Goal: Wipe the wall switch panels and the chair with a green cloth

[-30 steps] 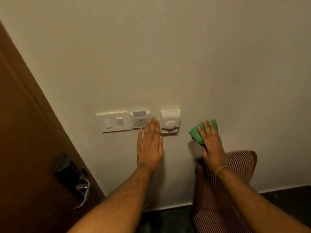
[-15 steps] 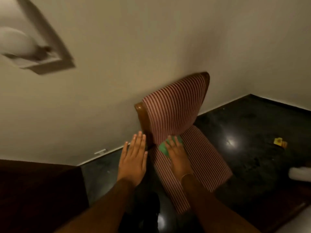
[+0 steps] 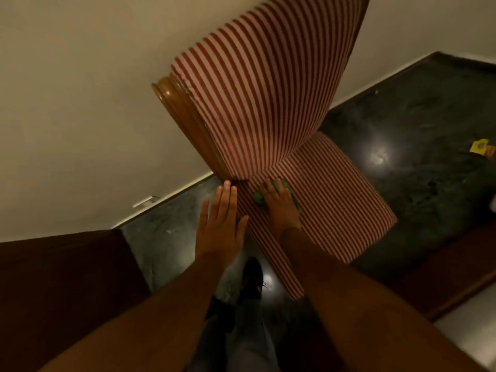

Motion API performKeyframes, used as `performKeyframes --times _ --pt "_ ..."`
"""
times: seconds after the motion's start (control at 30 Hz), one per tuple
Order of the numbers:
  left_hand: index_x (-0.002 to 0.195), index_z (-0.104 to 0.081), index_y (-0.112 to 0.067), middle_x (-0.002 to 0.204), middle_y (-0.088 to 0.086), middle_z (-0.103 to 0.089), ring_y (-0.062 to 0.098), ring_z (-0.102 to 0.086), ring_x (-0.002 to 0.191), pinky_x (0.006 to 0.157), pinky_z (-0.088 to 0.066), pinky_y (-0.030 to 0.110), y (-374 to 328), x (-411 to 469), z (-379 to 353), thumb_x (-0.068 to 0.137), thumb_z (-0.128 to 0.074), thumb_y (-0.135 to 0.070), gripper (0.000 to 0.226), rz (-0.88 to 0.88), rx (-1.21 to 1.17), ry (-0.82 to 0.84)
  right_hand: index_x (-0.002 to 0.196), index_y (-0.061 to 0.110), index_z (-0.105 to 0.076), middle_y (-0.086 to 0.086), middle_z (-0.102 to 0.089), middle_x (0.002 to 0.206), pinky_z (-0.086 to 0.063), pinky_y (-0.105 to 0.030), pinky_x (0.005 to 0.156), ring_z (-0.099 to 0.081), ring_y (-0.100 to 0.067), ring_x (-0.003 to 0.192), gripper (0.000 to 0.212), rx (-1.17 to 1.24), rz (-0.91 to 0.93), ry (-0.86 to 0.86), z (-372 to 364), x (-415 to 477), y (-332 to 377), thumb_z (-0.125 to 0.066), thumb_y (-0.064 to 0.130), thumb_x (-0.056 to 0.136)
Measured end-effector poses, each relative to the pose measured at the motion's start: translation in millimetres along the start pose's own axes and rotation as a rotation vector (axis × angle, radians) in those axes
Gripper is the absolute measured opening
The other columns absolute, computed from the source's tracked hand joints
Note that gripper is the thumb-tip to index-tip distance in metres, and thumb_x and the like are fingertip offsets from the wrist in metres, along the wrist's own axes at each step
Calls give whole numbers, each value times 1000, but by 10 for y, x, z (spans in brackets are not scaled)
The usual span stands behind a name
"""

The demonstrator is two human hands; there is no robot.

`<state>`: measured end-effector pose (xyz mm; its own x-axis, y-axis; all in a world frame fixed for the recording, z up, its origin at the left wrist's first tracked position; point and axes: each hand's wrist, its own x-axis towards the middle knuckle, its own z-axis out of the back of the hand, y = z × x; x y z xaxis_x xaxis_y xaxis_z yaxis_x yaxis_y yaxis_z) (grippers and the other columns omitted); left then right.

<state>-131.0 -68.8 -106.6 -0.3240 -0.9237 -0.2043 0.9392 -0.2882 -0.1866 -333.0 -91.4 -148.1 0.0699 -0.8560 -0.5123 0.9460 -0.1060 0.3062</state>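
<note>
The right hand [image 3: 280, 204] lay palm-down with fingers spread, pressing a crumpled green cloth [image 3: 285, 186] flat against the seat of the chair; the cloth was pinned beneath the palm and fingers rather than pinched, and only its edges showed beyond the fingertips and at the thumb side. The left hand [image 3: 220, 226] was flat and empty, fingers extended and close together, held just beside the seat's left edge, fingertips near the base of the wooden frame. Whether it touched the chair could not be determined.

The red-and-white striped upholstered chair [image 3: 335, 200] stood against the cream plaster wall [image 3: 80, 103]. Its seat ran lengthwise from near left to far right in the view, front edge toward the right; the cloth sat at the rear of the seat, close to where the backrest met it. The backrest rose toward the top of the view, edged on its left by a polished brown wooden rail [image 3: 185, 122].

The dark glossy stone floor [image 3: 416, 130] surrounded the chair. A small yellow scrap [image 3: 481, 147] lay on it, well apart, at far right.
</note>
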Motion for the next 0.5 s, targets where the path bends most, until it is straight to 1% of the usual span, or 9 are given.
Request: performKeyframes --times 0.07,0.13,0.23,0.3,0.37,0.43,0.47,0.5 --pt "176 -11 -11 185 9 -8 24 -3 171 138 -5 49 20 27 -111 115 -37 -51 78 -14 4 3 166 22 -10 0 2 174 2 -46 130 10 -28 160 73 49 -47 30 -100 13 -2 -43 10 103" --pt "176 -10 -11 185 8 -5 23 0 171 138 -6 49 38 19 -148 115 -34 -51 77 -28 -1 25 167 22 -1 0 8 174 0 -47 130 13 -28 160 79 62 -84 50 -174 6 20 -47 18 102" --pt "176 -6 -12 185 6 2 22 7 171 138 -2 48 96 -49 -136 114 -30 -52 77 -31 1 65 165 19 12 -2 19 172 -1 -51 129 17 -30 159 92 -14 -81 111 -197 -7 41 -49 42 101" --pt "176 0 -14 184 4 9 21 13 170 137 3 47 130 -104 -75 116 -29 -53 77 -19 20 96 164 17 15 -4 21 171 3 -51 129 18 -29 159 98 -69 -80 158 -144 -8 36 -45 58 99" --pt "176 1 -15 184 3 13 21 17 169 137 7 46 189 -130 59 116 -29 -53 77 8 19 118 165 18 14 -3 18 172 7 -51 128 19 -26 159 97 -68 -100 167 -28 -21 90 -41 64 99" --pt "177 -3 -15 185 4 7 20 14 169 136 11 44 266 -149 258 116 -29 -51 75 31 14 101 166 20 8 -1 11 174 6 -51 128 15 -25 160 93 -34 -119 90 113 -84 214 -40 64 100" --pt "177 -8 -15 185 4 1 21 9 170 137 10 44 308 -169 335 116 -29 -51 74 46 24 71 166 20 4 0 7 174 5 -51 128 12 -25 160 90 1 -113 7 156 -137 268 -40 63 101" --pt "177 -12 -14 185 5 -4 21 3 170 137 5 45 311 -175 495 115 -30 -51 74 64 0 22 167 20 0 0 4 174 4 -51 129 9 -25 161 87 32 -107 -80 260 -209 373 -41 61 102"
